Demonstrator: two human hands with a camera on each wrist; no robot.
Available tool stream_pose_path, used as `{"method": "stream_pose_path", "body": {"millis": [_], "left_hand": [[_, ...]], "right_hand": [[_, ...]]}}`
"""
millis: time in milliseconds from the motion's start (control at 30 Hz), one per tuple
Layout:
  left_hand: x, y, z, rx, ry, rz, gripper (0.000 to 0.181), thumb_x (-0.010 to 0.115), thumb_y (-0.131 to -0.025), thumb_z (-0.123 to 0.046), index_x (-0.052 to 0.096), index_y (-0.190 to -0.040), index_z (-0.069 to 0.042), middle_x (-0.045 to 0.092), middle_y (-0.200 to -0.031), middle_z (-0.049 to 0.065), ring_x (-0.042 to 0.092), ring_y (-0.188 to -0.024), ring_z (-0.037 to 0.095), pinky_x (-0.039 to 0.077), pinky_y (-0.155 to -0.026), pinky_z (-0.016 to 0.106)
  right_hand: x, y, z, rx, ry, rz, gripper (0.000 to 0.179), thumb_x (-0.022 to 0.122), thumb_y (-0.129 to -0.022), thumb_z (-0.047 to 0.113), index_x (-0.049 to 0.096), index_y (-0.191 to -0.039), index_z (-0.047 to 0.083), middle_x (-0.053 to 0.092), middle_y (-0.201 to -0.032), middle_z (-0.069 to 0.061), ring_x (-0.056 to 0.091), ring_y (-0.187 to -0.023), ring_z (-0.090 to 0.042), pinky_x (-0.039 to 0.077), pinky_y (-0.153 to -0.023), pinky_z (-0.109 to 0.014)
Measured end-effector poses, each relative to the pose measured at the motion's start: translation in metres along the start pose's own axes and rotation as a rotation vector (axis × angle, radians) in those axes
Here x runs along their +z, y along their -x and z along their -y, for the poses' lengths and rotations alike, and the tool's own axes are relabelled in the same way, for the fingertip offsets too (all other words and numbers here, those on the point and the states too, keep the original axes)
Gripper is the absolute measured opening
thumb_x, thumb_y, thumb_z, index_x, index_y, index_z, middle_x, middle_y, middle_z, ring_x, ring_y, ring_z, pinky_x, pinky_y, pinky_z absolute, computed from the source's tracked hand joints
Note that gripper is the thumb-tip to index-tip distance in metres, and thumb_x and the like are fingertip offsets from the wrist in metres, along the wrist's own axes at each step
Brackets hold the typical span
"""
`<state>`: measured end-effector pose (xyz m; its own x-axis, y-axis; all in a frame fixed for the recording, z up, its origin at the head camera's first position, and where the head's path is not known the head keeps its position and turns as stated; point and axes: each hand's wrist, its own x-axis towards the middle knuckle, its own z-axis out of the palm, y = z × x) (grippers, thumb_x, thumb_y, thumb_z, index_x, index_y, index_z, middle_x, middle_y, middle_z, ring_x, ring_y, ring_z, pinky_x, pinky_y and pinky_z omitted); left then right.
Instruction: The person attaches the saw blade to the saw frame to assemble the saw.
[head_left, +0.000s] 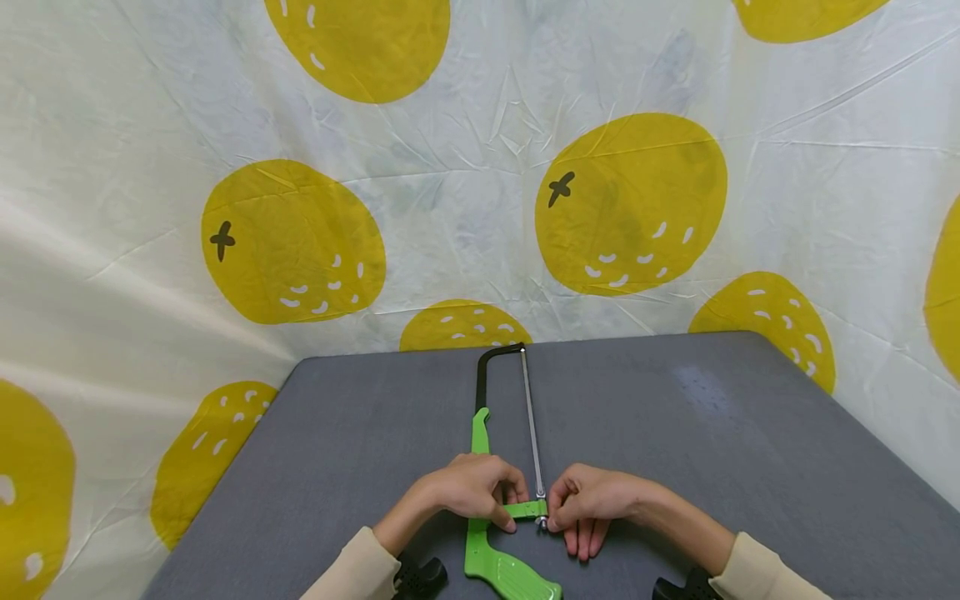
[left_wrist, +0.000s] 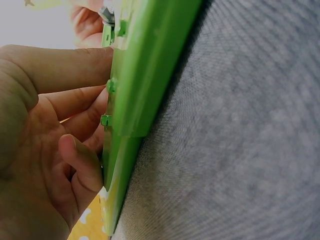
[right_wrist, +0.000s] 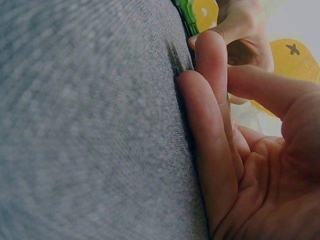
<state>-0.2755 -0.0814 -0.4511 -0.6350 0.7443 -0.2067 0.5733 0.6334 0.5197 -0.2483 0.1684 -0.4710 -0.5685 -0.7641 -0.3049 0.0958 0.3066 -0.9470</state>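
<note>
A hacksaw (head_left: 480,483) with a green handle and a black front frame lies on the grey surface, its silver blade bar (head_left: 532,425) running along the right side. My left hand (head_left: 476,486) grips the green cross arm (head_left: 525,509) between thumb and fingers; the left wrist view shows that thumb against the green frame. A small metal wing nut (head_left: 542,523) sticks out below the arm's end. Right beside it, my right hand (head_left: 596,500) has its thumb and index finger bent together, while other fingers rest extended on the surface. I cannot tell what those two fingertips pinch.
Grey cloth covers the table (head_left: 360,433). Behind it and to the left hangs a white curtain (head_left: 465,233) printed with yellow fruit. A dark wrist mount (head_left: 420,577) sits under the left sleeve, another (head_left: 682,586) under the right.
</note>
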Motion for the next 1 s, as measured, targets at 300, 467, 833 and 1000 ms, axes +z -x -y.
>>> {"method": "stream_pose_path", "body": {"millis": [300,467,833,1000], "left_hand": [[-0.0009,-0.0004,0.0012,0.007,-0.004,0.001,0.020,0.087,-0.082,-0.026,0.075,-0.098,-0.029,0.067,-0.078,-0.021,0.061,-0.069,-0.006,0.047,-0.063,0.018],[-0.0001,-0.0006,0.0020,0.016,0.001,0.005,0.020,0.087,-0.083,-0.025,0.075,-0.098,-0.028,0.067,-0.078,-0.021,0.061,-0.069,-0.006,0.048,-0.063,0.018],[-0.0009,0.0006,0.0006,0.011,0.000,0.006,0.020,0.087,-0.083,-0.025,0.075,-0.098,-0.028,0.068,-0.078,-0.020,0.061,-0.069,-0.006,0.048,-0.063,0.019],[-0.0020,0.0006,0.0000,0.008,0.005,0.005,0.020,0.087,-0.082,-0.025,0.075,-0.098,-0.028,0.067,-0.078,-0.020,0.061,-0.070,-0.005,0.047,-0.064,0.018]], "right_hand": [[0.0002,-0.0009,0.0009,-0.004,0.010,-0.009,0.028,0.066,-0.093,0.009,0.065,-0.099,-0.018,0.071,-0.064,0.003,0.067,-0.051,-0.003,0.053,-0.047,-0.020],[0.0002,-0.0012,-0.0003,-0.007,0.012,-0.010,0.028,0.065,-0.093,0.008,0.065,-0.100,-0.019,0.070,-0.063,0.003,0.068,-0.051,-0.003,0.053,-0.047,-0.020],[0.0003,0.0006,0.0008,-0.014,0.009,-0.001,0.031,0.067,-0.092,0.008,0.063,-0.101,-0.022,0.071,-0.064,0.003,0.068,-0.052,-0.003,0.053,-0.047,-0.020],[0.0000,0.0010,0.0021,-0.009,0.025,-0.007,0.038,0.069,-0.095,0.017,0.064,-0.099,-0.020,0.071,-0.065,0.002,0.068,-0.052,-0.004,0.054,-0.048,-0.022]]}}
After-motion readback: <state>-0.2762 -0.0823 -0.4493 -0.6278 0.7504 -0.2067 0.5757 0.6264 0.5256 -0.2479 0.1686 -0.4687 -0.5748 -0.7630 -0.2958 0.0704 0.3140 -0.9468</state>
